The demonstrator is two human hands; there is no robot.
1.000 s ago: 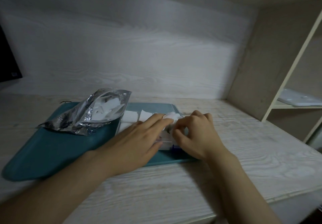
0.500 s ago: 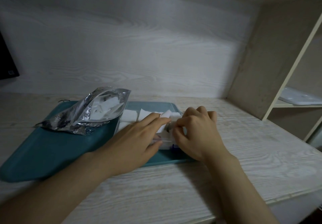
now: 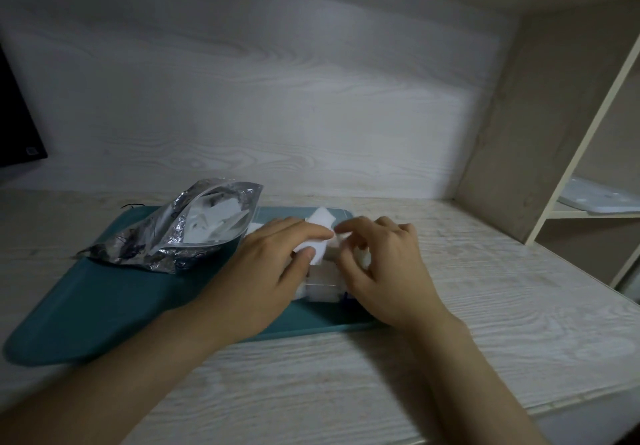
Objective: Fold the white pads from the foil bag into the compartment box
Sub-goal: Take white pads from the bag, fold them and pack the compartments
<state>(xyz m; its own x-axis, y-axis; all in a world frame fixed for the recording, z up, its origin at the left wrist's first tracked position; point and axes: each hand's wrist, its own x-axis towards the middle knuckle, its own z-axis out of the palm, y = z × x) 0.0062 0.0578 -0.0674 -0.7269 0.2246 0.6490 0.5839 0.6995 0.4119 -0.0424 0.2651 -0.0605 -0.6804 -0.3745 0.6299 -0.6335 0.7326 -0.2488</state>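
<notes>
- white pad (image 3: 317, 233): soft rectangle, long axis about 7-to-1 o'clock, far end raised, over the compartment box (image 3: 322, 283).
- left hand (image 3: 263, 271): thumb and fingers pinch it.
- right hand (image 3: 384, 271): fingers curled, index tip at the pad's 3 o'clock edge; grip unclear.
- compartment box: clear plastic, white pieces inside, mostly hidden, on teal tray (image 3: 104, 299).
- foil bag (image 3: 162, 240): crinkled silver, 10 o'clock of box, holds white pads.

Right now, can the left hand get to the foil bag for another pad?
Probably yes. The foil bag lies on the teal tray just left of the left hand, with nothing between them. But that hand pinches a white pad, which it must release first.
</notes>
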